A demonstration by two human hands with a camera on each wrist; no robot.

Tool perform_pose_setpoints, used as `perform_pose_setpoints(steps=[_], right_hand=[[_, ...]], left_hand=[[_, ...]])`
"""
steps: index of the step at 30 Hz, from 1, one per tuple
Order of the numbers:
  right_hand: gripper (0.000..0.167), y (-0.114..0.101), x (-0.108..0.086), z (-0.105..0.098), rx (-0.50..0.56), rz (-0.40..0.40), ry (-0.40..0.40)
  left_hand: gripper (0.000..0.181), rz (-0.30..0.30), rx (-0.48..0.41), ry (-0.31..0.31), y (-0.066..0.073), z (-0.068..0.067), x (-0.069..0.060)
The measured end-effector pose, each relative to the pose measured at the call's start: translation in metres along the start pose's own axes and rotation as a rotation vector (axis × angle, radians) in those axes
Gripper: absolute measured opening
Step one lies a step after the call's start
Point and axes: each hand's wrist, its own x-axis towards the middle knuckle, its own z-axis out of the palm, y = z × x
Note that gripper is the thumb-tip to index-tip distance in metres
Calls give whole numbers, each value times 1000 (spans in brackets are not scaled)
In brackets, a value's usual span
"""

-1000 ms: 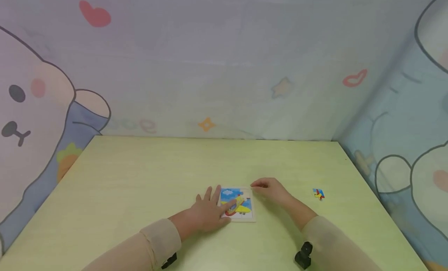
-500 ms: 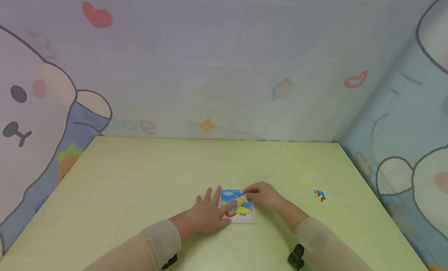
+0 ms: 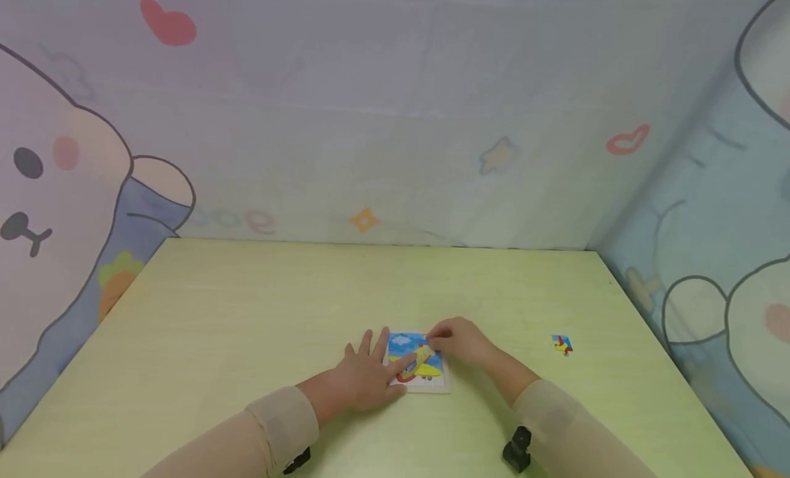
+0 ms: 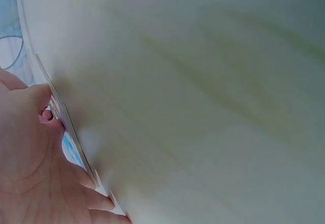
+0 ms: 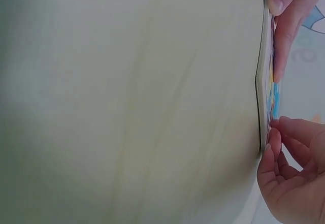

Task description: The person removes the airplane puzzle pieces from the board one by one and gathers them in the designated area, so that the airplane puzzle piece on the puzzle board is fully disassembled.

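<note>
A small square jigsaw puzzle [image 3: 400, 341] in a pale frame lies on the table, showing a yellow airplane against blue sky. My left hand [image 3: 367, 378] rests across its left side with fingers spread and the index finger lying on the picture. At the upper right corner, my right hand [image 3: 465, 342] pinches a puzzle piece between thumb and fingertips; the fingers mostly hide it. In the right wrist view, those fingertips [image 5: 285, 125] meet the puzzle's edge. Apart to the right lies a loose puzzle piece [image 3: 562, 344] in blue, red and yellow.
The pale wooden table [image 3: 278, 293] extends around the puzzle. Behind it hangs a cartoon-printed cloth backdrop [image 3: 395, 121], with printed side panels left and right. A black wrist device [image 3: 517, 449] sits by the right sleeve.
My right hand has moved slightly left, from beside the puzzle's upper right corner onto it, covering the pale bare spot there. The left hand and the loose piece have stayed put.
</note>
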Motion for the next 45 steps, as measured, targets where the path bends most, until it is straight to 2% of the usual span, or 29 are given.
perform_pose_setpoints(steps=[10, 18, 27, 39, 45], right_hand=[[9, -7, 5, 1, -52, 12, 2], [8, -7, 6, 4, -73, 18, -3], [8, -10, 5, 2, -77, 29, 4], [9, -3, 10, 0, 89, -7, 26], [12, 0, 13, -1, 143, 9, -5]], left_hand=[[58, 9, -23, -3, 0, 0, 0], [57, 9, -31, 0, 3, -5, -7], [58, 11, 10, 10, 3, -3, -5], [58, 8, 4, 14, 3, -4, -5], [58, 4, 0, 12, 3, -4, -4]])
